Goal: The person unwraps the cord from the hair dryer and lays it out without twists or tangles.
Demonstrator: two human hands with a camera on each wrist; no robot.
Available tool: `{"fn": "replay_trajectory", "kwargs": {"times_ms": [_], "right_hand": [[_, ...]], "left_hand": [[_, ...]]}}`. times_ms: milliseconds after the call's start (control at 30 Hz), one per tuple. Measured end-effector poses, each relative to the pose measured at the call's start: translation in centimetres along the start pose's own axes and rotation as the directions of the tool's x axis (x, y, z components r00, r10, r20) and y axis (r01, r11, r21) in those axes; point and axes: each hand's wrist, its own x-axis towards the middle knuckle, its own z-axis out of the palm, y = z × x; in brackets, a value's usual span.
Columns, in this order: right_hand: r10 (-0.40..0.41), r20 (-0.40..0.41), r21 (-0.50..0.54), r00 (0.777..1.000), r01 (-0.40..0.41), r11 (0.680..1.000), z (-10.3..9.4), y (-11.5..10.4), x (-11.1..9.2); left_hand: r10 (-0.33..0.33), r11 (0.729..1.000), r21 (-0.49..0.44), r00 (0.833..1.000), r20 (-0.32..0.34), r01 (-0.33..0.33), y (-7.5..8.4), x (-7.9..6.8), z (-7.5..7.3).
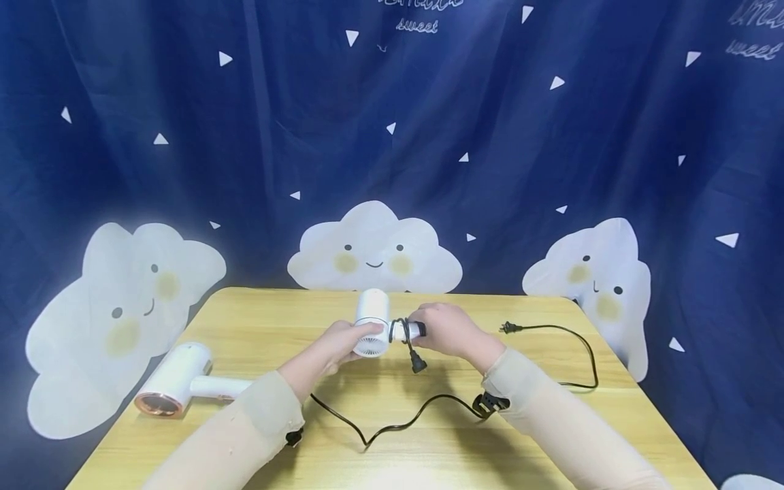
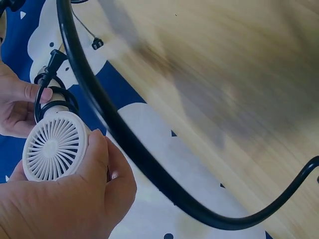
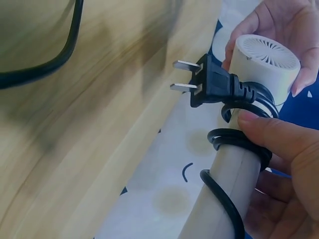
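A white hair dryer (image 1: 373,306) is held above the far part of the table. My left hand (image 1: 335,346) grips its round barrel, thumb beside the slotted grille (image 2: 55,149). On its handle (image 3: 227,181), my right hand (image 1: 452,329) has its thumb and fingers around the upper part. Several turns of black cord (image 3: 239,144) wrap that handle. The two-prong plug (image 3: 214,82) sticks out from the wraps near the barrel; in the head view it hangs below the handle. My right palm hides part of the handle in the head view.
A second white hair dryer (image 1: 174,381) with a copper-coloured rim lies at the table's left, its handle end behind my left forearm. A black cord (image 1: 398,427) winds across the wooden table (image 1: 269,313), passing under my right arm to a plug (image 1: 510,327) at right. A blue curtain hangs behind.
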Motion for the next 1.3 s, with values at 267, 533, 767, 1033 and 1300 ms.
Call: {"fn": "replay_trajectory", "kwargs": {"times_ms": [267,533,767,1033,1300], "right_hand": [[-0.014,-0.065,0.013,0.998,0.015,1.0,0.3,-0.4,-0.1],[-0.025,-0.094,0.069,0.995,0.032,0.997,-0.3,-0.8,-0.3],[-0.037,-0.103,0.057,0.994,0.043,0.997,-0.5,-1.0,-0.3],[-0.049,-0.14,0.062,0.989,0.058,0.996,-1.0,-1.4,-0.5],[-0.095,-0.191,0.031,0.977,0.103,0.994,-1.3,-2.4,-0.5]], "left_hand": [[0.014,1.0,-0.015,1.0,-0.008,-0.014,-0.2,0.0,-0.2],[0.033,0.999,-0.04,0.999,-0.016,-0.033,-0.1,-0.5,-0.4],[0.038,0.997,-0.067,0.999,-0.01,-0.039,0.1,-0.7,-0.5],[0.049,0.996,-0.071,0.999,-0.011,-0.05,0.0,-0.6,-0.7],[0.041,0.997,-0.063,0.999,-0.03,-0.043,0.1,-0.7,-1.0]]}}
